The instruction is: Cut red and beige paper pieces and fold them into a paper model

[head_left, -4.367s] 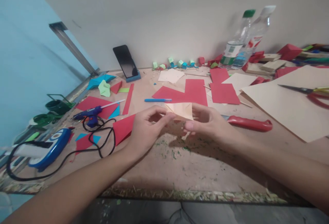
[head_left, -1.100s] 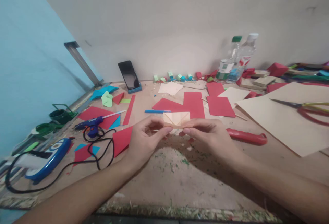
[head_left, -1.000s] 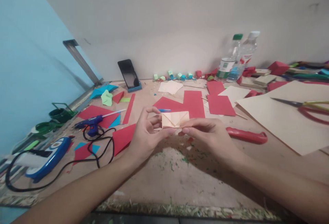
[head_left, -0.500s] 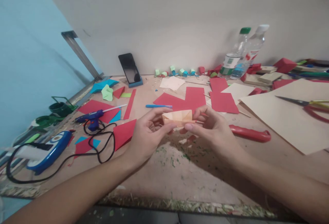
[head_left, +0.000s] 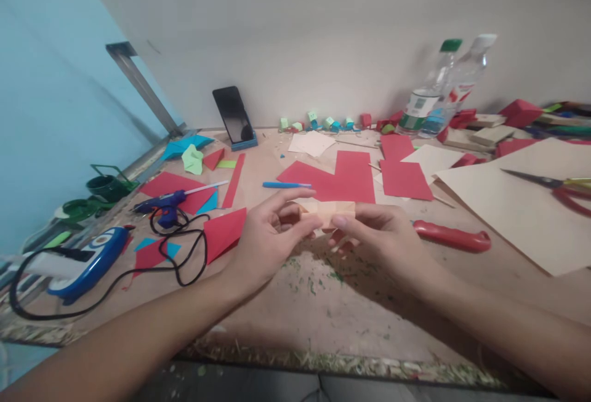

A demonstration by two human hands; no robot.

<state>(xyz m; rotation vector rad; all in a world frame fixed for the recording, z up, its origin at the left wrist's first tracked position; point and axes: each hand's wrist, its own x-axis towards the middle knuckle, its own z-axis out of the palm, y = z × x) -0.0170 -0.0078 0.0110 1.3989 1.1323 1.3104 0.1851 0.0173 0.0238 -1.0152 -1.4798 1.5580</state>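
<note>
Two hands | left hand (head_left: 268, 236), right hand (head_left: 378, 236): fingers pinch folded peach paper (head_left: 330, 209) | bottle (head_left: 427, 97) label unreadable

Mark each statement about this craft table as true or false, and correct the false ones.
1. Both hands hold a folded cream paper. True.
2. The left hand grips the glue gun. False: the glue gun lies on the table, to the left of that hand.
3. The right hand holds the scissors. False: the scissors lie on a large cream sheet at the right.
4. A phone leans on a stand near the wall. True.
5. Two plastic bottles stand at the back. True.
</note>
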